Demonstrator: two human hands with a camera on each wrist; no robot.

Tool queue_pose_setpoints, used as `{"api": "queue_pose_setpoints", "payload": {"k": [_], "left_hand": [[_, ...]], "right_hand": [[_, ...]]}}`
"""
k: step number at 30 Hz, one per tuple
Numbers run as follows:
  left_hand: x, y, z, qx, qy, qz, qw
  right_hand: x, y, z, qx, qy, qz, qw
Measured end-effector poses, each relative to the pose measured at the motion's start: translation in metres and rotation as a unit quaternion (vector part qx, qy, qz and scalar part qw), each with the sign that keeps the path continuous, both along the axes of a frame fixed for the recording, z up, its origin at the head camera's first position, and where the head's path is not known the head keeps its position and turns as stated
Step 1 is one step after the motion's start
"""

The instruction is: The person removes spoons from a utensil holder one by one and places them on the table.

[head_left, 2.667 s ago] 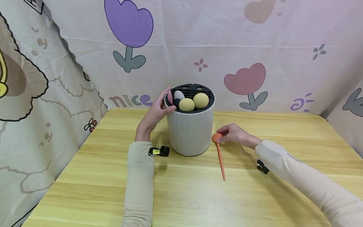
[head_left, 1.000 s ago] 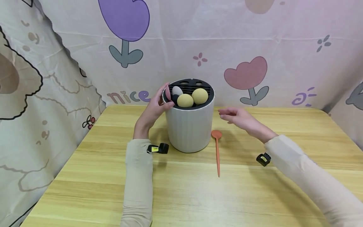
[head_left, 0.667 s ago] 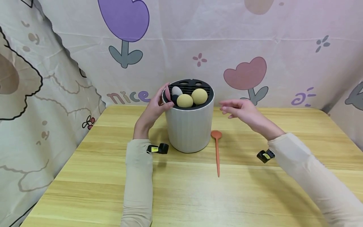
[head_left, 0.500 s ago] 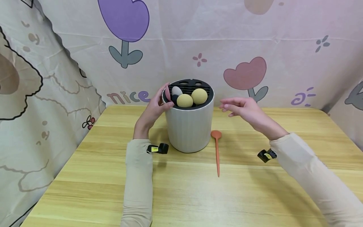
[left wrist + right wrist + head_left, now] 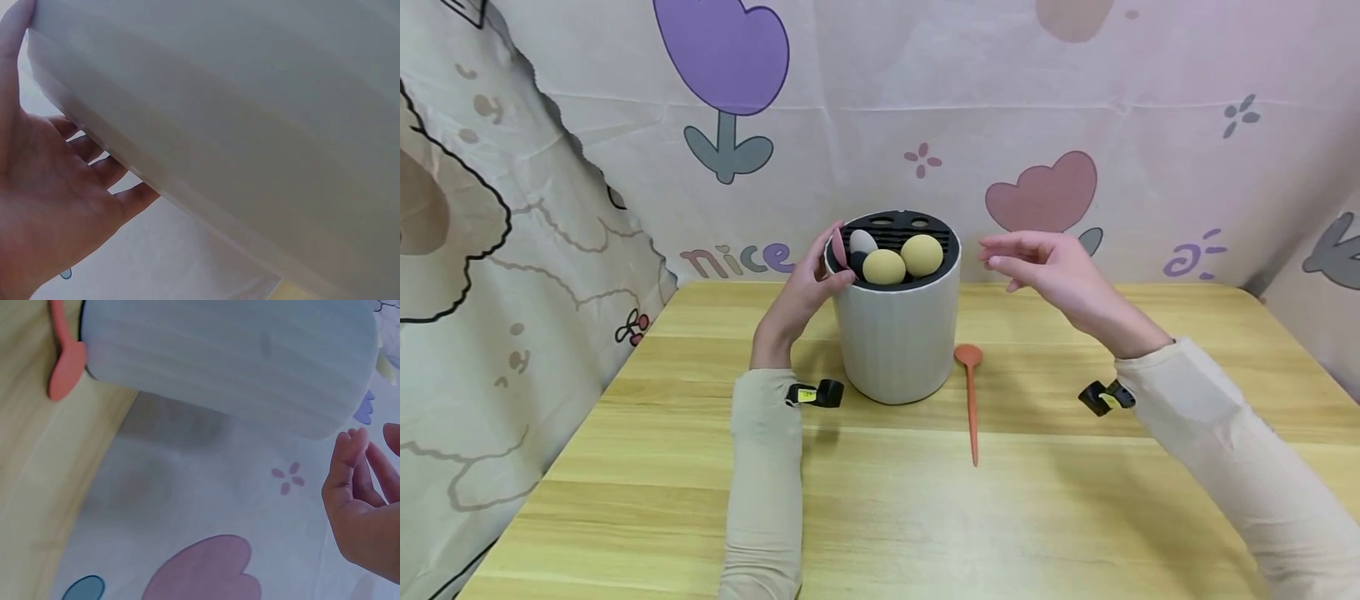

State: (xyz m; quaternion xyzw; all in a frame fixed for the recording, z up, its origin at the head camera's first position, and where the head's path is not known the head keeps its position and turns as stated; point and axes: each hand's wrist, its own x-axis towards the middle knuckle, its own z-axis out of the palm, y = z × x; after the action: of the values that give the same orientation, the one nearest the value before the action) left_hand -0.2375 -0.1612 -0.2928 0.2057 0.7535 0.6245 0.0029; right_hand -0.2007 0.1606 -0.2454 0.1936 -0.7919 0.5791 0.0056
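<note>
A white ribbed canister (image 5: 897,342) with a black slotted top (image 5: 901,223) stands upright on the table. My left hand (image 5: 805,287) grips its upper left rim, thumb at the front; in the left wrist view the fingers (image 5: 115,172) lie against its far side. Two yellow balls (image 5: 921,255), a grey-and-dark egg-shaped piece (image 5: 863,242) and a pink thin piece (image 5: 839,248) sit in the top. An orange spoon (image 5: 972,400) lies on the table right of the canister, its handle pointing toward me. My right hand (image 5: 1052,267) hovers right of the rim, fingers loosely bent and holding nothing.
The wooden table (image 5: 895,508) runs back to a printed cloth (image 5: 880,92) with flowers. Another cloth (image 5: 535,217) hangs along the left side. Black wrist cameras (image 5: 1105,398) are strapped to both sleeves.
My right hand has let go of the orange spoon, leaving it on the table, then risen and drawn back slightly to the right. The left hand keeps its place on the canister.
</note>
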Motion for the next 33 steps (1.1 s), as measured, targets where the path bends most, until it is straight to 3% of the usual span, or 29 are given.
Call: {"api": "queue_pose_setpoints", "payload": {"k": [8,22,33], "left_hand": [[0.0,-0.001,-0.001,-0.004,0.0,0.003,1.0],[-0.001,-0.002,-0.001,-0.008,0.001,0.005,1.0],[-0.002,-0.001,-0.001,0.0,-0.002,0.0,1.0]], "right_hand": [[0.003,-0.009,0.013,0.0,0.01,0.014,0.9999],[0.003,-0.03,0.022,0.0,-0.02,0.045,0.9988],[0.0,-0.042,0.023,-0.019,-0.031,0.03,0.9989]]}}
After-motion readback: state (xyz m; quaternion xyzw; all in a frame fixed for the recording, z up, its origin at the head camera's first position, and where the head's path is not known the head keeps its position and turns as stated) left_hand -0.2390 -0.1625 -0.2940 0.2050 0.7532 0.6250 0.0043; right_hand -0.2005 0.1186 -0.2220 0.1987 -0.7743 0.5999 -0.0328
